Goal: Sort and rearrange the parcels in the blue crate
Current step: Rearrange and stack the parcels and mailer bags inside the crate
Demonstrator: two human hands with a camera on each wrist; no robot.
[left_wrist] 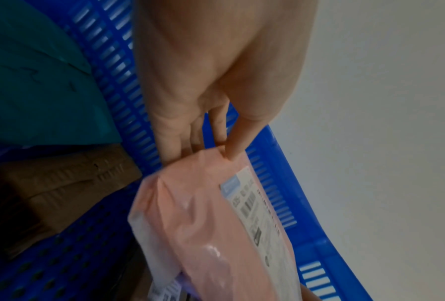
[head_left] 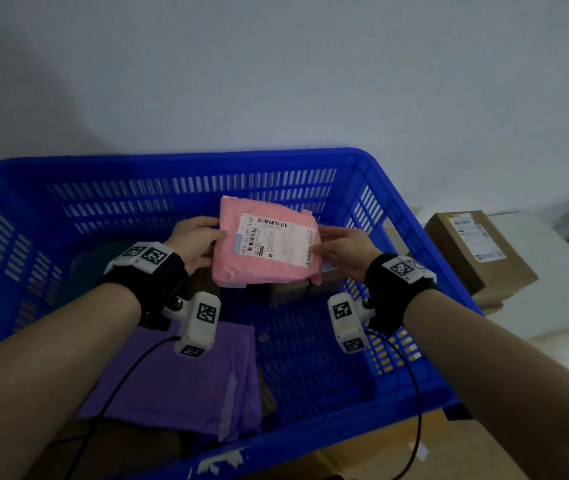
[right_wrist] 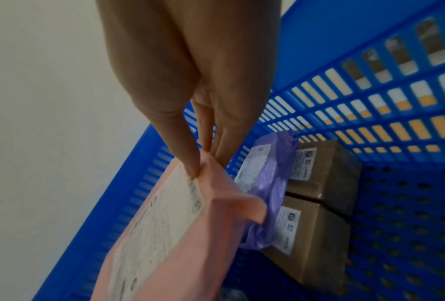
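Both hands hold a pink mailer parcel [head_left: 262,258] with a white shipping label, lifted above the floor of the blue crate [head_left: 189,161]. My left hand [head_left: 196,242] pinches its left edge between thumb and fingers; the pink parcel [left_wrist: 205,220] shows close in the left wrist view. My right hand [head_left: 342,249] pinches the right edge, seen on the pink parcel [right_wrist: 164,234] in the right wrist view. Inside the crate lie a purple mailer [head_left: 179,379] at the near left, a teal parcel [left_wrist: 35,81], a lilac bag [right_wrist: 270,183] and brown boxes [right_wrist: 319,183].
The crate's slotted walls [right_wrist: 370,106] rise round the parcels. Its perforated floor [head_left: 310,358] shows bare at the near right. Outside to the right a brown cardboard box [head_left: 477,251] stands on a white surface. A pale wall is behind the crate.
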